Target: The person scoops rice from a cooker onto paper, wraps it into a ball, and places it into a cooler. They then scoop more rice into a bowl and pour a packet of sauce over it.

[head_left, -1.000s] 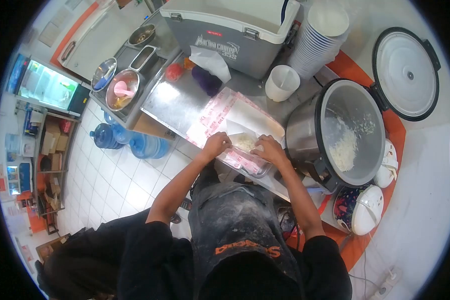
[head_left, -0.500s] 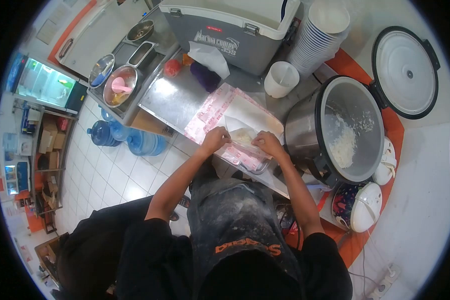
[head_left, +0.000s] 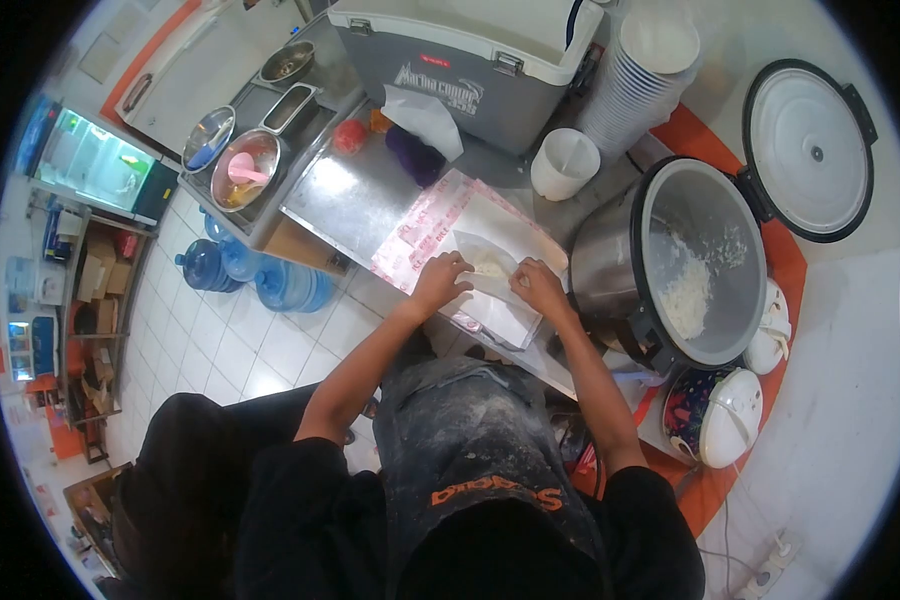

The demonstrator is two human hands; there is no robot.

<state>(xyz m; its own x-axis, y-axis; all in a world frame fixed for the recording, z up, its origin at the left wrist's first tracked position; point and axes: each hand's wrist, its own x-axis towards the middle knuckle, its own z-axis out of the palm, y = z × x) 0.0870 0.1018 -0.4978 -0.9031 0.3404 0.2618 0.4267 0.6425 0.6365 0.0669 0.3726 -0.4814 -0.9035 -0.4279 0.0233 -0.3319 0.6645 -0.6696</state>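
Observation:
A small mound of white rice lies on a sheet of white wrapping paper atop a stack of pink-printed sheets. At the left of the rice is my left hand, thumb and fingers bent but apart at the paper's edge. My right hand pinches the paper on the rice's right side. Beyond my right hand, a large open rice cooker holds more cooked rice against its inner wall.
Behind the paper stand a grey cooler, a white tub and stacked white cups. Metal bowls sit left. Water jugs stand on the floor. A dark-clothed person is close at lower left.
White paper now covers the pink print in front of the rice. My left hand's fingers have spread slightly; my right hand stays at the paper's right side. The view has shifted a little.

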